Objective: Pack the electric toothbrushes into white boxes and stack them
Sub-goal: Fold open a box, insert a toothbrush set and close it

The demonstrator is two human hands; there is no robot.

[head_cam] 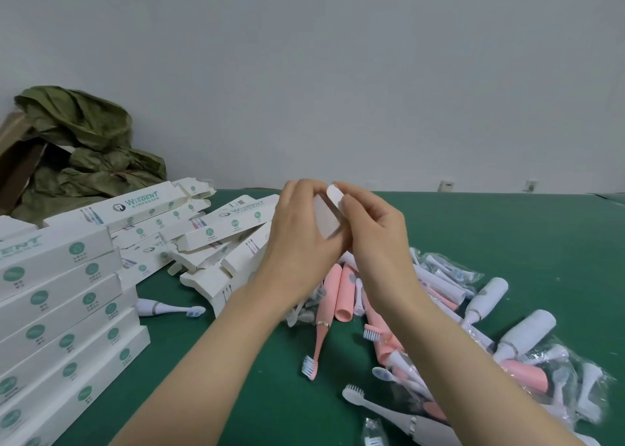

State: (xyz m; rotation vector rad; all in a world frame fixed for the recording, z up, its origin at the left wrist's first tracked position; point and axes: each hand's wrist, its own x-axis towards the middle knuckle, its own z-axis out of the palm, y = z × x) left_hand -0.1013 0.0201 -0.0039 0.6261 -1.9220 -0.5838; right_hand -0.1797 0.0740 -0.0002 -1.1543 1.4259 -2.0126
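Observation:
Both my hands are raised over the green table (490,229) holding one white box (326,219) upright between them. My left hand (304,239) grips the box's side. My right hand (375,229) pinches its rounded end flap (335,193) at the top. Below and to the right lies a heap of pink and white electric toothbrushes (341,293) with bagged brush heads (449,273). A neat stack of closed white boxes (64,313) stands at the left. What the held box contains is hidden.
Loose open white boxes (216,232) lie jumbled behind the stack, left of my hands. A single white toothbrush (169,308) lies beside the stack. A crumpled green bag (84,148) in a cardboard carton (15,155) sits at the far left against the wall.

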